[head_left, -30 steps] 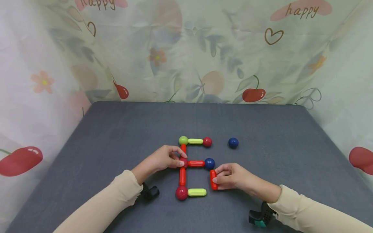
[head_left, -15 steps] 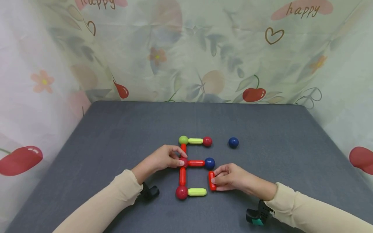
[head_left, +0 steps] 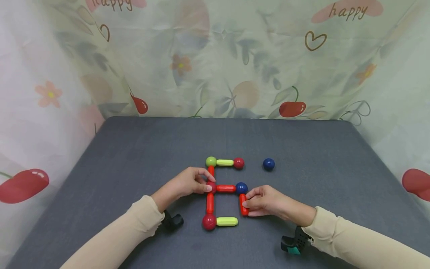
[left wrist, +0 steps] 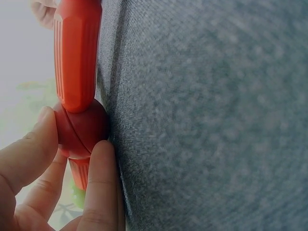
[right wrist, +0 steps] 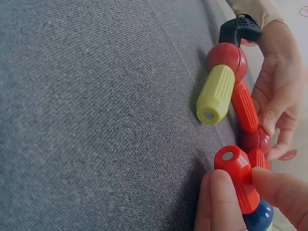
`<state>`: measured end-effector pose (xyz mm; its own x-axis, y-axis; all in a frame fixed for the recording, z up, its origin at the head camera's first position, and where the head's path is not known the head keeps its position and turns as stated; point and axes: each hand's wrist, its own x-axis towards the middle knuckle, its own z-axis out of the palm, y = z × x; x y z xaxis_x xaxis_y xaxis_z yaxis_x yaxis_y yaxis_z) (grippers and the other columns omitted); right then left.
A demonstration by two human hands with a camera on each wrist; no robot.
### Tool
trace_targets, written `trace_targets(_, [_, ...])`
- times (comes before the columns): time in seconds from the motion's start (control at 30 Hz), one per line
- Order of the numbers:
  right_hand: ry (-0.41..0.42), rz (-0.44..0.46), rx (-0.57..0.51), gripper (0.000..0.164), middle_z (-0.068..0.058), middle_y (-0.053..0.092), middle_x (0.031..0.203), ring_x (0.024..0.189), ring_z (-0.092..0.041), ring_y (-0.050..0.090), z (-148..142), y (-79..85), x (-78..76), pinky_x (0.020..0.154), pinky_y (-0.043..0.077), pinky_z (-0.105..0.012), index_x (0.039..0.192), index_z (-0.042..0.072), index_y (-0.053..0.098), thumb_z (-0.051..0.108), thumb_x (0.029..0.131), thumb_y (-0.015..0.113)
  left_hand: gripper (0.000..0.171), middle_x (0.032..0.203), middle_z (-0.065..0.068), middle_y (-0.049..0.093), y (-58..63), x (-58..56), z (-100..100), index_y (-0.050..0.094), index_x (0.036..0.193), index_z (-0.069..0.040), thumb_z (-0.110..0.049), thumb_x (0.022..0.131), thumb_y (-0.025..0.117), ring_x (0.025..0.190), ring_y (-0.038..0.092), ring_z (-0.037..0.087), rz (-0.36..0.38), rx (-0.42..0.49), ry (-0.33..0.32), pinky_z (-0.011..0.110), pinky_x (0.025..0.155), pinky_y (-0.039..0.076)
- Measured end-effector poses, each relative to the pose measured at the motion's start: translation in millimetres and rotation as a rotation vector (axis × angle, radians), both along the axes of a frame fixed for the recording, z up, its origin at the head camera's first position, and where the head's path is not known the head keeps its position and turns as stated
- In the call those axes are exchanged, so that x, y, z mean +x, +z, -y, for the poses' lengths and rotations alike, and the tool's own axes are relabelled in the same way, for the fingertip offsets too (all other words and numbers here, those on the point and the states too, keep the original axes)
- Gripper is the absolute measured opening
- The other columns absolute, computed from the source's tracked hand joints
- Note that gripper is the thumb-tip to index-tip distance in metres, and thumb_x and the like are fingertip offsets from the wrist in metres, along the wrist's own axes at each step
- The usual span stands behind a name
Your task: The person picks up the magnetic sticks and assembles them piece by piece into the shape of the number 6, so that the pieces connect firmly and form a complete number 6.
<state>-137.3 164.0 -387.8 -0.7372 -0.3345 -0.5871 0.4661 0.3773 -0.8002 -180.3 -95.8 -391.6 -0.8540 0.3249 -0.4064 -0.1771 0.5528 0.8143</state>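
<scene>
My left hand (head_left: 192, 183) pinches the middle red ball (left wrist: 82, 127) of a magnetic stick-and-ball figure between thumb and fingers. My right hand (head_left: 268, 201) pinches a red magnetic stick (head_left: 243, 205), its far end right at the blue ball (head_left: 241, 188) and its near end bare in the right wrist view. Another red stick (head_left: 226, 188) joins that blue ball to the middle red ball. At the near corner, a larger red ball (head_left: 209, 222) carries a yellow-green stick (head_left: 227, 221) with a free right end. A green ball (head_left: 211, 161) forms the far corner.
A loose blue ball (head_left: 268, 164) lies on the dark grey table (head_left: 151, 142), right of the figure's far arm, which ends in a red ball (head_left: 239, 163). A patterned curtain (head_left: 221, 56) stands behind and beside the table.
The red stick in my right hand has shifted slightly left, then away from me, up against the blue ball. My left hand stays in place on the middle red ball.
</scene>
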Motion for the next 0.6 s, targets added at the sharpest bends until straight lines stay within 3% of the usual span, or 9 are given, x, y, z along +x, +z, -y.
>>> trace_targets(0.6, [-0.007,-0.058,0.111,0.032,-0.005,0.066,0.075,0.061,-0.011,0.063,5.1,-2.2,0.1,0.06,0.057,-0.028,0.105,0.001,0.053,0.01,0.083,0.075,0.022,0.082,0.006,0.061,1.1,1.4,-0.1,0.07,0.105,-0.013,-0.014,0.084,0.076,0.071,0.056,0.015,0.007,0.011,0.014,0.025,0.064,0.047])
